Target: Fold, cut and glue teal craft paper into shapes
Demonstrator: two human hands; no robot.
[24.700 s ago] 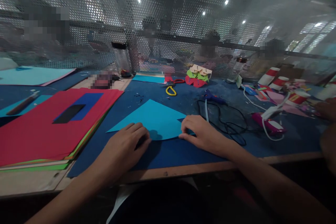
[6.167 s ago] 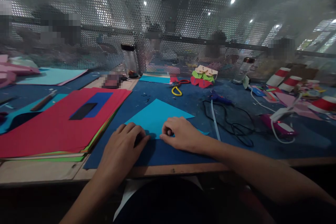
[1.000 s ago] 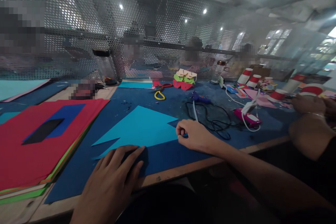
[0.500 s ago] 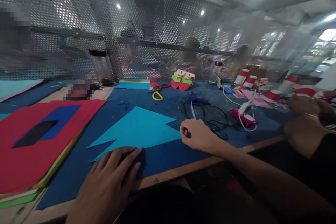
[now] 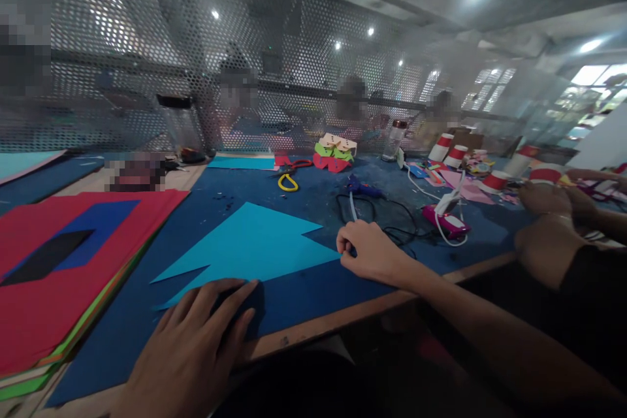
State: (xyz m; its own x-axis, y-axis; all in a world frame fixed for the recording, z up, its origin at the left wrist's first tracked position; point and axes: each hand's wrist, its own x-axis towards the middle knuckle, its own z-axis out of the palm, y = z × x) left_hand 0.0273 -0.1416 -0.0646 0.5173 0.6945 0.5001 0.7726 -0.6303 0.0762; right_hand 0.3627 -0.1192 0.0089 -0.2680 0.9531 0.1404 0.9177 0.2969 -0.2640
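Right hand point(image 5: 360, 249) moved, curled, to cyan paper point(image 5: 257, 241) tip; left hand point(image 5: 193, 333) spread over edge.

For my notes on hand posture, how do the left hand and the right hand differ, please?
The left hand has its fingers extended; the right hand has them curled inward. The left hand is at the near edge of the turquoise paper, while the right hand is at its right tip. Both are bare.

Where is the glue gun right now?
In the head view, the blue glue gun lies on the blue tabletop, right of the yellow-and-red scissors and just beyond the right hand.
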